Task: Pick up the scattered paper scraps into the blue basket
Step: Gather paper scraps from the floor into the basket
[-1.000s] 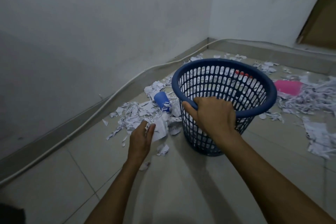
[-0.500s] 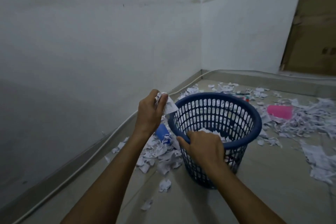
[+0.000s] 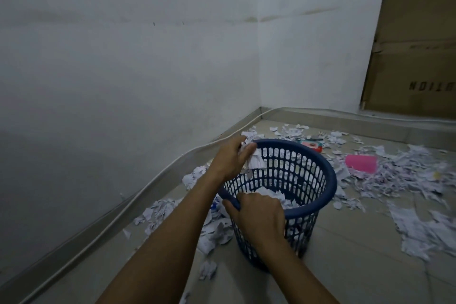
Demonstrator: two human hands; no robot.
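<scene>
The blue basket [image 3: 320, 195] stands on the tiled floor, tilted a little toward me, with white scraps inside. My right hand [image 3: 259, 215] grips its near rim. My left hand [image 3: 229, 160] is over the basket's left rim and pinches a bunch of white paper scraps [image 3: 254, 159], some hanging down inside the rim. More paper scraps [image 3: 212, 227] lie on the floor left of the basket, and a large spread of scraps [image 3: 404, 180] lies to its right.
A pink object [image 3: 361, 163] lies among scraps on the right. A small red and green item [image 3: 312, 144] sits behind the basket. A white cable [image 3: 148, 180] runs along the wall base. A brown cardboard panel [image 3: 414, 44] leans at the right wall.
My left hand took scraps from the floor, lifted them and moved right over the basket's rim. My right hand kept its grip on the rim. The camera tilted up.
</scene>
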